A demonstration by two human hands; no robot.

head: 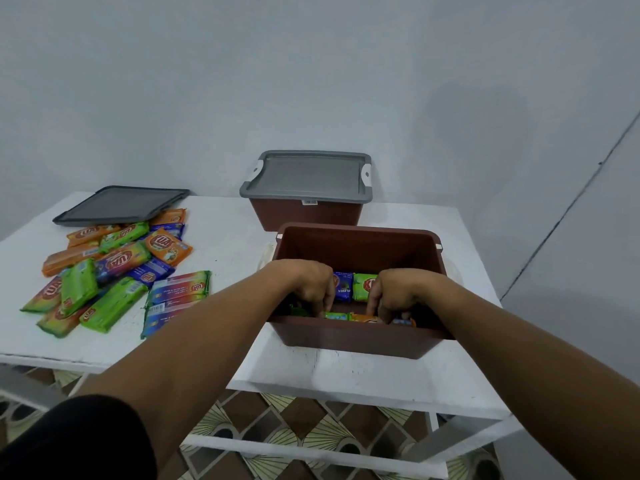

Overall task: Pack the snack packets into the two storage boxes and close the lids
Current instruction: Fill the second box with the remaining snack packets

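Observation:
An open brown storage box [360,336] stands near the table's front edge with several snack packets inside, among them a blue one [343,286] and a green one [363,286]. Both my hands reach down into it. My left hand [311,287] has its fingers curled down on the packets at the box's left side. My right hand [394,294] presses fingers onto an orange packet [365,319] at the near wall. Behind stands a second brown box [304,211] with its grey lid [306,174] on. A pile of loose packets [107,271] lies on the left.
A dark grey loose lid [121,205] lies at the back left of the white table [225,237], partly resting on the pile. A lower white shelf [363,382] sits under the open box. Patterned floor tiles show below. A pale wall stands behind.

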